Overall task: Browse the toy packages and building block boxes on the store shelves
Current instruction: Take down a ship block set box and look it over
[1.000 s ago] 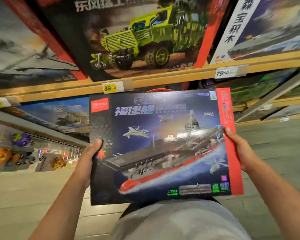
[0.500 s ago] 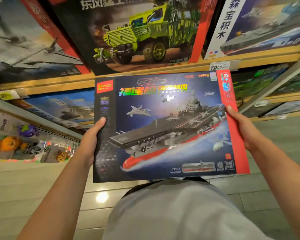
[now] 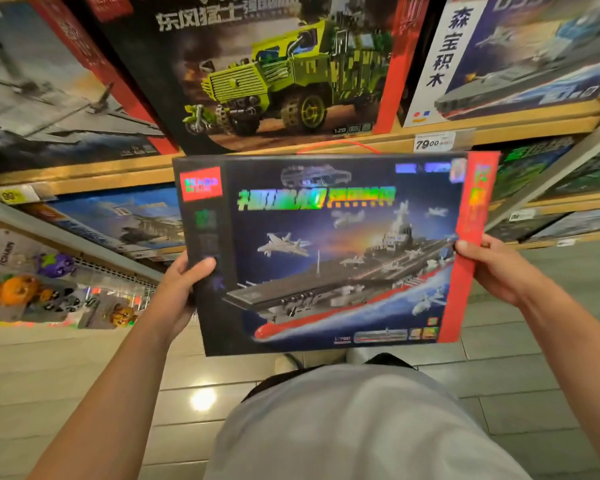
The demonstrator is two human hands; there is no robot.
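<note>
I hold a large dark-blue building block box point(image 3: 329, 251) with an aircraft carrier picture and a red strip on its right side, face toward me, in front of the shelves. My left hand point(image 3: 181, 292) grips its left edge, thumb on the front. My right hand point(image 3: 489, 268) grips the red right edge, thumb on the front. A red carry handle shows above the box top. On the shelf above stands a box with a green military truck point(image 3: 274, 71), and to its right a box with a grey warship point(image 3: 520, 57).
Wooden shelf edges point(image 3: 534, 124) carry price tags, one reading 79.00 point(image 3: 430, 143). More boxes lie on lower shelves at left point(image 3: 118, 220) and right point(image 3: 534, 168). Small hanging toy packs point(image 3: 32, 289) are at far left. Tiled floor lies below.
The box has risen and moved up toward the shelves, with both hands keeping their grip on its edges. The view has tilted slightly with it.
</note>
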